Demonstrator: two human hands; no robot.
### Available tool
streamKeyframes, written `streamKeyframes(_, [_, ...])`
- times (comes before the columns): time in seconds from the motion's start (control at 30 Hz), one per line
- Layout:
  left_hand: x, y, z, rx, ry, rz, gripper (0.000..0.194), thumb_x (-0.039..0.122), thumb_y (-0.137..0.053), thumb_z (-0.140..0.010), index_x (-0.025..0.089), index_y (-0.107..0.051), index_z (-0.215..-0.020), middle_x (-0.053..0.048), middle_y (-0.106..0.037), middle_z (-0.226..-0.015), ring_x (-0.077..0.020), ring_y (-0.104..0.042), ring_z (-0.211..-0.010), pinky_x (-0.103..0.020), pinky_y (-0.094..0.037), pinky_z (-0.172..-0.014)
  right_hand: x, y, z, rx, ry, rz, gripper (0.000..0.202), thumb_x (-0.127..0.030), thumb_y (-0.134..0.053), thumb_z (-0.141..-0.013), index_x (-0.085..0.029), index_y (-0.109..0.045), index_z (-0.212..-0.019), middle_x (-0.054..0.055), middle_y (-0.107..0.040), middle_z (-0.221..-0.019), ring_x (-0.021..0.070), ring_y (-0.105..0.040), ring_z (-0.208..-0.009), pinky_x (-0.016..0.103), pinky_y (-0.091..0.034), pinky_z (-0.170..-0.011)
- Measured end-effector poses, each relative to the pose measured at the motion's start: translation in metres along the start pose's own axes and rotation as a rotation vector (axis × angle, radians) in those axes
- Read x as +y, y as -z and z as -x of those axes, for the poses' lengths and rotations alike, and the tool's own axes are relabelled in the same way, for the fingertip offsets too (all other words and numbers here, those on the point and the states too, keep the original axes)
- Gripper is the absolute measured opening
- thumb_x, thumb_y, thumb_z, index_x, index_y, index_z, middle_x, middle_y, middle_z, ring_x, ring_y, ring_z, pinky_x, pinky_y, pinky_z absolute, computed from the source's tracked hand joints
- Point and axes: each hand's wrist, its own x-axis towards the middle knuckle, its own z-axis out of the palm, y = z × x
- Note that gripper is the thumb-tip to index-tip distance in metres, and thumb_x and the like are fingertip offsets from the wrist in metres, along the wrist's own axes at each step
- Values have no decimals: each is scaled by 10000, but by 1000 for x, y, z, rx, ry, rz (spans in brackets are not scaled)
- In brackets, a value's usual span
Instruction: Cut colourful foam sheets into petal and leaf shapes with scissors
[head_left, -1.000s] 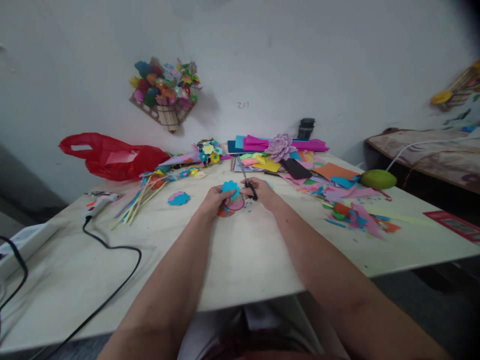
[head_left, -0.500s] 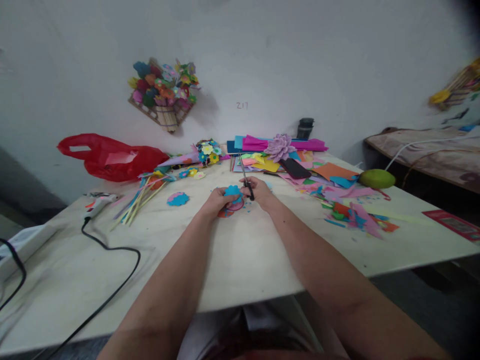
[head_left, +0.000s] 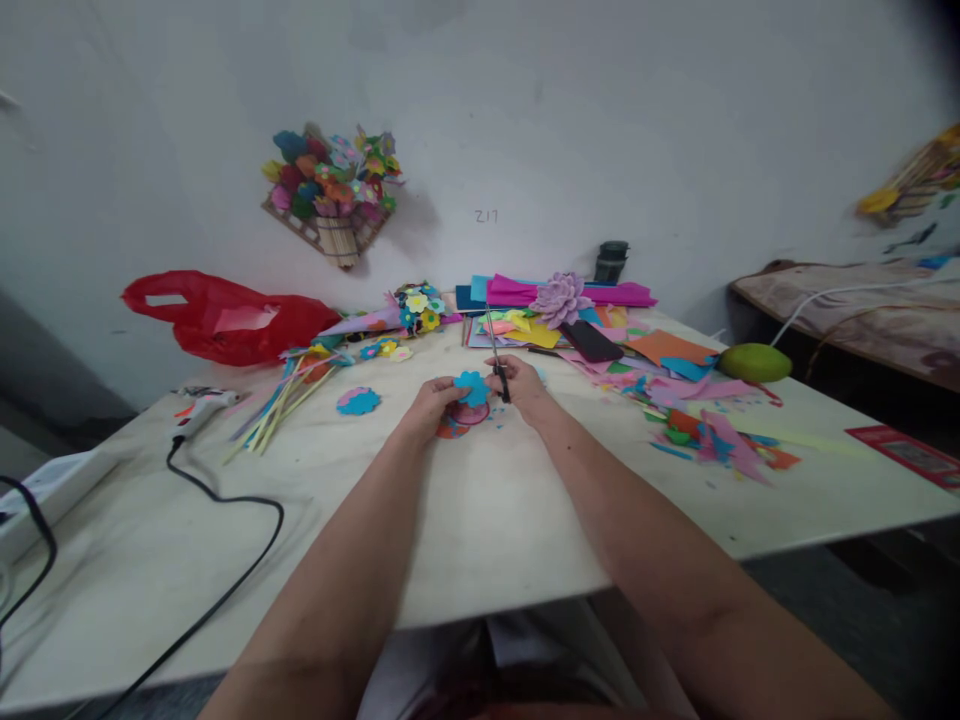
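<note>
My left hand (head_left: 439,402) pinches a blue scalloped flower cut-out (head_left: 472,387) at the middle of the table. My right hand (head_left: 520,384) is closed on the dark handles of a pair of scissors (head_left: 501,379), whose blades point up and away, just right of the blue flower. Beneath the flower lie a round pink piece (head_left: 471,413) and an orange piece (head_left: 452,431), with tiny blue scraps beside them. Further left, a blue and pink scalloped piece (head_left: 358,401) rests on the table.
A red plastic bag (head_left: 225,325), paper strips (head_left: 281,405) and a corded glue gun (head_left: 201,410) lie left. Behind are coloured sheets (head_left: 540,330), a dark phone (head_left: 591,341) and a black cup (head_left: 611,262). Scraps (head_left: 720,440) and a green oval object (head_left: 754,363) lie right.
The blue flower has shifted slightly right and shows more of its outline. Both hands keep their holds; the whole view has shifted a little.
</note>
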Motion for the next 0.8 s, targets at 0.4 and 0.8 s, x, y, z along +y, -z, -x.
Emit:
streamKeyframes(0.4, [8, -7, 4, 112, -18, 178, 272, 255, -797, -499, 102, -601, -611, -33, -627, -570, -124, -574, -515, -271, -476, -579, -1, -3, 4, -50, 8, 19, 338, -169, -661, -526, -173, -562, -850, -77, -533, -539, 79, -487, -449, 225, -393, -482])
streamKeyframes(0.8, [9, -6, 4, 107, -2, 242, 298, 266, -825, -471, 104, -636, -635, -44, -640, -609, -140, -588, -556, -294, -503, -603, -2, -8, 8, -7, -43, 53, 423, -138, -643, -535, -165, -570, -951, -68, -540, -506, 119, -537, -452, 223, -383, -454])
